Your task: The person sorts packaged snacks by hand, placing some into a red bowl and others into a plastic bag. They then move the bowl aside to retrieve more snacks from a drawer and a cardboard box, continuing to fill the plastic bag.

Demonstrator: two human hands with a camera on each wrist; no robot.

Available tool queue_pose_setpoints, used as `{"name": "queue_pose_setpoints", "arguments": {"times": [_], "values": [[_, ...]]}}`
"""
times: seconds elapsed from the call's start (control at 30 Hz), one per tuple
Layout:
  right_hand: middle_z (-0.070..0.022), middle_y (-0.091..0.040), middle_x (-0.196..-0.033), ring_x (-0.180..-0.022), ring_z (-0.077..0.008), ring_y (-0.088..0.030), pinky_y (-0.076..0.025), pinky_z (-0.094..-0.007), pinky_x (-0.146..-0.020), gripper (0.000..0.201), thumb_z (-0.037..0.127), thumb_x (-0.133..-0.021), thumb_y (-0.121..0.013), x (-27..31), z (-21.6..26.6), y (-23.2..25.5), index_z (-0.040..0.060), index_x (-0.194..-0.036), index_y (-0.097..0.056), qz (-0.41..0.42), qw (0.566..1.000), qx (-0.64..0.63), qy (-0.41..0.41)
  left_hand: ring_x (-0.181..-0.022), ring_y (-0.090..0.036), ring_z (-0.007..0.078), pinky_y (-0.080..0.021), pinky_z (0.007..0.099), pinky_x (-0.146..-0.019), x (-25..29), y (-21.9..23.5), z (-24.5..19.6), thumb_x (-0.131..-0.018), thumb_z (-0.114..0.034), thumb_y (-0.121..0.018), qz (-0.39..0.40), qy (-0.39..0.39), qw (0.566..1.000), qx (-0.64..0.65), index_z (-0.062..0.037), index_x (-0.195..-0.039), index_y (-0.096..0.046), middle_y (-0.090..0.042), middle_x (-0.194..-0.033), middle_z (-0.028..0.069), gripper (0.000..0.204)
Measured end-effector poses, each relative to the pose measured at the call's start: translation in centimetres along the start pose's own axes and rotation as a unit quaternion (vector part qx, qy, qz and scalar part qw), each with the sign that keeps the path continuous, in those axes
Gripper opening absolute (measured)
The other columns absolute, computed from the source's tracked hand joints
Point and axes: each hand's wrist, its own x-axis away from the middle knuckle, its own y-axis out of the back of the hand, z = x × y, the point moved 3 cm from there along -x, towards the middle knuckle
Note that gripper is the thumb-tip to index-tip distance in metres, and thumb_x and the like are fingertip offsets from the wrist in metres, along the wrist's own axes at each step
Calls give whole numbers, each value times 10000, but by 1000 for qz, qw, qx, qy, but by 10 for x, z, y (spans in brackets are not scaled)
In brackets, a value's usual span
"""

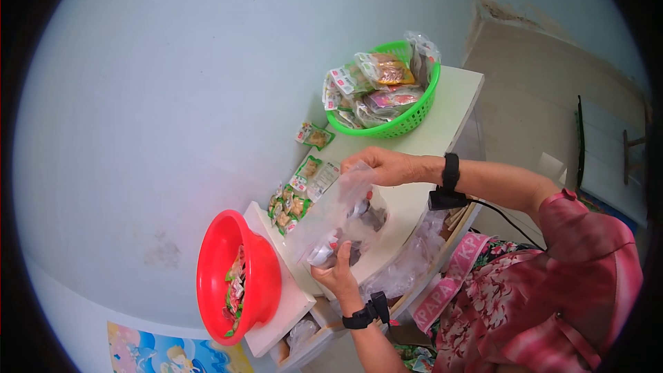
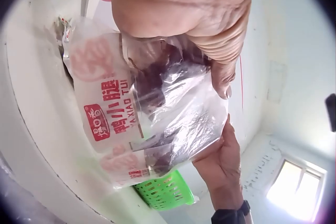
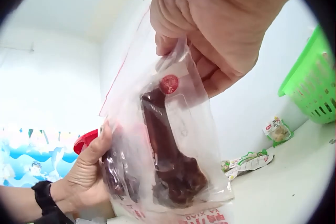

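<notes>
Both hands hold a clear plastic bag point(image 1: 324, 217) above the white table. Inside it are dark packaged pieces; red print shows on the white packets point(image 2: 113, 98) in the left wrist view. The left hand point(image 1: 336, 278) grips the bag's lower side, thumb on the plastic. The right hand point(image 1: 383, 166) pinches the bag's upper corner, fingers curled round the gathered plastic. In the right wrist view a dark brown drumstick-shaped piece point(image 3: 168, 150) shows in a packet just below the right hand point(image 3: 210, 29).
A green basket point(image 1: 404, 124) full of packets stands at the table's far end. Small snack packs point(image 1: 286, 208) lie along the wall. At the near left is a red basin point(image 1: 266, 283) with some packs in it. An open drawer point(image 1: 414, 255) holds plastic bags.
</notes>
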Motion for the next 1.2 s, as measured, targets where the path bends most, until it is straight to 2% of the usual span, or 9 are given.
{"name": "queue_pose_setpoints", "arguments": {"times": [0.2, 0.3, 0.5, 0.6, 0.7, 0.8, 0.9, 1.0, 1.2], "values": [[-8, -656, -726, -701, -100, -622, -495, -268, -646, 373, 298, -1019, -655, -6, -6, -3, 47, -743, -679, -60, 994, 7, -96, -1006, -700, 207, -547, 343, -942, 6, 11, 6, -761, 21, -871, 12, 7, 1000, -13, 39, -1080, -698, -738, -1076, 137, 363], [-9, -637, -665, -627, -98, -591, -456, -264, -576, 368, 320, -988, -694, -7, -13, 0, 70, -718, -676, -88, 980, -14, -176, -1025, -687, 213, -550, 340, -933, 11, 19, 6, -743, 9, -885, 26, 22, 998, -44, 37, -1180, -656, -719, -1138, 153, 494], [-6, -632, -658, -593, -93, -561, -403, -248, -521, 333, 321, -943, -733, -7, -21, -4, 80, -718, -688, -101, 962, 0, -253, -1219, -604, 284, -484, 395, -1055, 18, 16, -21, -739, -5, -852, 25, 26, 999, -15, 1, -1583, -304, -497, -1475, 190, 1006], [2, -627, -659, -603, -96, -574, -432, -260, -523, 314, 305, -937, -733, -8, -21, -6, 71, -730, -698, -94, 958, 25, -269, -1259, -571, 305, -467, 423, -1078, 19, 18, -29, -730, 4, -852, 4, -66, 994, -93, -26, -1638, -179, -399, -1550, 191, 1131], [-6, -624, -665, -603, -108, -593, -471, -277, -523, 274, 266, -929, -726, -9, -37, -3, 59, -751, -701, -65, 961, 42, -264, -1170, -619, 284, -487, 410, -1046, 24, 16, -41, -744, -1, -861, 0, -23, 999, -46, -12, -1652, -61, -407, -1529, 209, 1211], [-38, -616, -652, -596, -129, -621, -510, -293, -517, 198, 190, -913, -699, -9, -49, 3, 46, -776, -698, -29, 961, 67, -267, -1143, -629, 253, -473, 383, -1055, 24, 23, -38, -746, -25, -873, 21, -8, 998, -50, 8, -1615, -249, -430, -1507, 197, 1070], [-52, -613, -654, -605, -138, -632, -533, -307, -544, 115, 115, -884, -672, -12, -62, 6, 38, -802, -697, 3, 958, 94, -269, -1166, -614, 216, -460, 361, -1059, 24, 45, -14, -755, -64, -884, 93, 145, 976, -136, 15, -1502, -470, -444, -1502, 163, 857], [-64, -648, -783, -684, -150, -645, -548, -312, -600, 53, 67, -859, -681, -10, -77, 9, 24, -885, -697, 5, 969, 89, -229, -1224, -583, 190, -463, 344, -1047, 19, 55, -2, -770, -99, -887, 77, 132, 972, -177, 11, -1383, -596, -461, -1505, 127, 687], [-63, -658, -1170, -1043, -166, -624, -546, -337, -876, 289, 45, -900, -686, -1, -54, -1, 24, -1187, -672, -84, 985, 143, -55, -1315, -545, 235, -432, 356, -1089, 19, 37, -21, -778, -105, -874, 10, -83, 971, -225, 6, -1432, -557, -426, -1583, 133, 736]]}}
